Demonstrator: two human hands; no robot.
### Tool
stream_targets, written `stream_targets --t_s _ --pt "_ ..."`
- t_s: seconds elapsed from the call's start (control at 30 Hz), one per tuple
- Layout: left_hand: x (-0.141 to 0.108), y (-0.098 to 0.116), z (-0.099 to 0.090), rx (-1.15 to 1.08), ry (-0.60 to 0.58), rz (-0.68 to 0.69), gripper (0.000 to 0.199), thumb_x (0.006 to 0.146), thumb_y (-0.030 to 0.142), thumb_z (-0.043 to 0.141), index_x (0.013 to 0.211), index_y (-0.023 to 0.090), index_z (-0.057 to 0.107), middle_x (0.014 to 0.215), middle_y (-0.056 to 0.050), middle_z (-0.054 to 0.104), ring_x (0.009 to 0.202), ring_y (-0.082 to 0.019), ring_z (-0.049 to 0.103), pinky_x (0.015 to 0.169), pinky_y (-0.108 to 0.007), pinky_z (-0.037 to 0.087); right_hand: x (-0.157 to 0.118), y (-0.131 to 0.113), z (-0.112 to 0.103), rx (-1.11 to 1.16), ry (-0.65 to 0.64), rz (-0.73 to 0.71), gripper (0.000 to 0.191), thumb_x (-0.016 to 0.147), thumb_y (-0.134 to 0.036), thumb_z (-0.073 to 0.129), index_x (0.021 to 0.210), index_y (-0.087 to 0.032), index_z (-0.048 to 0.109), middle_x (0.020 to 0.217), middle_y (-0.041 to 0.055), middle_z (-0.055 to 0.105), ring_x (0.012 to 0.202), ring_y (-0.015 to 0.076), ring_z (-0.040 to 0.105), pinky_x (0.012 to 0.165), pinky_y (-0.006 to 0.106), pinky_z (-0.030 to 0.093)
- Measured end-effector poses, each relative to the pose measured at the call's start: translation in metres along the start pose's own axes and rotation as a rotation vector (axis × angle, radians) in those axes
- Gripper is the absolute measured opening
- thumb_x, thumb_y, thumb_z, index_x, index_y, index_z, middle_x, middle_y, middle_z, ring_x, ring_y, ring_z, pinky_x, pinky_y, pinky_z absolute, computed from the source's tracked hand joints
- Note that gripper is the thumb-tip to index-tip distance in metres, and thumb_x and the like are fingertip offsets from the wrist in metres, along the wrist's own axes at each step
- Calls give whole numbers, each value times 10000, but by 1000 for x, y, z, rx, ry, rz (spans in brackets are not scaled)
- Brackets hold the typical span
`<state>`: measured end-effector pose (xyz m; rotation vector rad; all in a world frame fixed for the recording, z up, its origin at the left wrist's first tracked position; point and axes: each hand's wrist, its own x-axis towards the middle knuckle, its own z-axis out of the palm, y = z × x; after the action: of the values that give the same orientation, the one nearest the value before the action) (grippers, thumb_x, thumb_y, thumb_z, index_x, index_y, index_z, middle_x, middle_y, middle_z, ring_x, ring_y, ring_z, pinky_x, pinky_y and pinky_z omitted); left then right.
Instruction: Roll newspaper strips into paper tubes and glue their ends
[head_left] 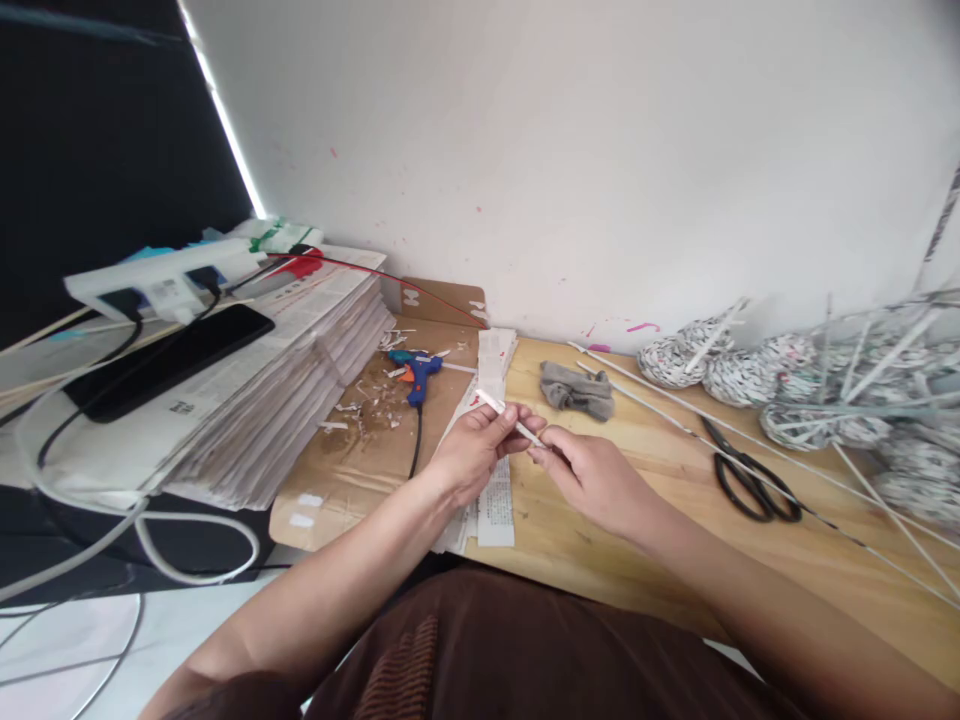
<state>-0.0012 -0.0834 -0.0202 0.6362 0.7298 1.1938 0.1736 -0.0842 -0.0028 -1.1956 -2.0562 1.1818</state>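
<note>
My left hand (480, 445) is closed around a thin, rolled white paper strip (491, 402), which slants down to the right. At the strip's lower end, my right hand (577, 462) pinches it between thumb and fingers. Below both hands lie cut newspaper strips (495, 515), stacked near the table's front edge. A blue glue gun (424, 376) rests on the brown cardboard (352, 490) to the left, among paper scraps. Right of the hands, a crumpled grey cloth (576, 390) sits on the wooden table.
Black scissors (750, 485) lie at the right, crossed by long paper sticks (660, 405). Behind them are bundled coils of twisted paper (742, 375). A tall newspaper stack (300, 400) at the left carries a black phone (176, 360) and a white power strip (165, 285) with cables.
</note>
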Motion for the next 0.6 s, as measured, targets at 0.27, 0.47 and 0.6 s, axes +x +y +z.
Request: stream_targets --t_s 0.27,0.47,0.6 --pt "-19 -8 -11 44 -23 -19 266 753 320 749 887 101 682 824 -86 715 682 -92 609 638 -192 457 -8 8 17 696 -403 300 399 913 -572 411 764 -205 459 436 -91 344 363 95 368 427 232 353" --pt "-23 -12 -14 52 33 3 275 729 322 768 857 95 682 783 -69 696 609 -69 553 565 -175 432 -12 5 22 394 -155 176 374 887 -537 523 754 -187 515 561 -38 481 474 90 446 487 223 374" --pt "-25 -11 -14 -35 -5 -27 246 738 299 764 844 94 677 776 -70 698 609 -64 550 552 -159 434 -9 8 23 765 -464 267 422 937 -559 359 689 -218 377 408 -106 244 344 88 278 399 222 299"
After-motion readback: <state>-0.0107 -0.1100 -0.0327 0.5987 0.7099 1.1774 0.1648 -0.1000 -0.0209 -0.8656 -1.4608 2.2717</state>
